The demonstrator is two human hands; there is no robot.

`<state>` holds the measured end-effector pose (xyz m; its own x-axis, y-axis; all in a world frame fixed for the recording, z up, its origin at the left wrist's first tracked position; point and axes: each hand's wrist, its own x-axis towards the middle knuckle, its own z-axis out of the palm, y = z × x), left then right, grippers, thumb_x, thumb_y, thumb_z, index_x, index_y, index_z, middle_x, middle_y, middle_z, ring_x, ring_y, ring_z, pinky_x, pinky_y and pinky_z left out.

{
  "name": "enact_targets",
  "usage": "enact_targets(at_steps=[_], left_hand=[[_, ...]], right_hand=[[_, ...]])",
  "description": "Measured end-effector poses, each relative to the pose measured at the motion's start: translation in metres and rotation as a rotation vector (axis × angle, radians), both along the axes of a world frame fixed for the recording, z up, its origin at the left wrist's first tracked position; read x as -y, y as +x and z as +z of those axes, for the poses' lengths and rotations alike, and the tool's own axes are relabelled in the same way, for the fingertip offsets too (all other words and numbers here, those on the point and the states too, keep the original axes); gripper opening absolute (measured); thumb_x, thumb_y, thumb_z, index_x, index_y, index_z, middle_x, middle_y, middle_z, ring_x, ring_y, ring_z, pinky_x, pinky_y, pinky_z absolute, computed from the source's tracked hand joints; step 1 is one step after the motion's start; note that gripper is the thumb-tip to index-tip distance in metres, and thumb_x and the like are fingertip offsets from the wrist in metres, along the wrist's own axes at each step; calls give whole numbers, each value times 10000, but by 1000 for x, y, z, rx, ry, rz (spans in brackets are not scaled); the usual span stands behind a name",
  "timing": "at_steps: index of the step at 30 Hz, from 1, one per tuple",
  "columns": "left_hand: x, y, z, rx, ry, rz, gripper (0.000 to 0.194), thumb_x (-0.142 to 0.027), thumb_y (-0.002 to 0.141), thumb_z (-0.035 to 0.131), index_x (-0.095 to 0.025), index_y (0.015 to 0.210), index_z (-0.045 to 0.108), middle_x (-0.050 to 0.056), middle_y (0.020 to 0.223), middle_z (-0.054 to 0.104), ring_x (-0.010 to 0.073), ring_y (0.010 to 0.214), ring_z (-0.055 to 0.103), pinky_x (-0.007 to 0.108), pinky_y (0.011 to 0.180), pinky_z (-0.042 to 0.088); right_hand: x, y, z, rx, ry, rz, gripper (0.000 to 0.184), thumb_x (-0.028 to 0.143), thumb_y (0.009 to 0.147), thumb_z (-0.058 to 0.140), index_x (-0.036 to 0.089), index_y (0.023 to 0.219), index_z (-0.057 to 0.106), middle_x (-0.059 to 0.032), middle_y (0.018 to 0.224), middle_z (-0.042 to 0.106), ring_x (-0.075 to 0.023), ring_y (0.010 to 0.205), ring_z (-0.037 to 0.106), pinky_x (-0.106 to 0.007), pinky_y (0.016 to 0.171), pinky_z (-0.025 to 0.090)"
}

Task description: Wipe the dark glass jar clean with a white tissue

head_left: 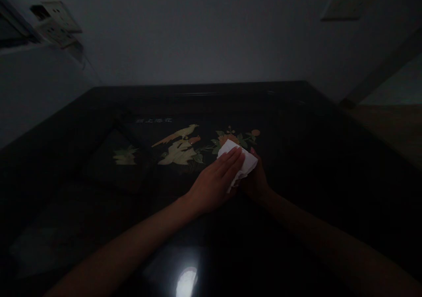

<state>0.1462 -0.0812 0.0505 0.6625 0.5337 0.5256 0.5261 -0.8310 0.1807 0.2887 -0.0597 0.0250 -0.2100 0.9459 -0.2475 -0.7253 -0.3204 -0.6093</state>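
A folded white tissue [245, 161] lies on a glossy black lacquered tabletop [313, 156] painted with birds and flowers [180, 145]. My left hand [214, 180] rests flat on the tissue, fingers stretched out together and pressing it down. My right hand [254, 181] is beside it in shadow, holding the tissue's right edge from below; its fingers are mostly hidden. The room is very dim.
The dark table fills most of the view and meets a pale wall at the back. Wall sockets [56, 22] sit at upper left and another socket plate [349, 1] at upper right. A light glare [186, 281] reflects near the front edge. Wooden floor [392, 130] shows at right.
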Motion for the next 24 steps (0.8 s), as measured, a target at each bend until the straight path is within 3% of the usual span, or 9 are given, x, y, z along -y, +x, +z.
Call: enact_targets(at_steps=[9,12,19,24], left_hand=[[3,-1,5,8,10,-56,574,-120,885,392,-96,1436,234,182,1447,408,213,1405,256,411,1115,350],[2,-2,3,13,-17,-19,578,-108,881,384,-100,1439,235,183,1462,384,208,1402,264,396,1110,356],[0,-3,-2,67,-104,53,524,-122,889,365,-93,1409,304,188,1475,358,221,1403,257,405,1089,382],[-2,-4,-4,142,-183,102,488,-131,903,357,-133,1391,351,146,1457,405,199,1370,335,397,1085,390]], right_hand=[[-5,-2,-22,22,-11,-96,166,430,726,637,287,802,674,24,850,718,-198,993,635,-334,916,489],[-2,-2,-18,34,11,-128,179,417,741,621,278,837,678,25,887,718,-201,1004,630,-334,919,480],[3,-3,6,42,63,-53,259,483,706,652,246,796,701,19,791,730,-227,936,657,-341,866,496],[2,-2,5,43,63,-63,351,524,705,646,218,864,713,-16,831,745,-239,975,652,-347,888,488]])
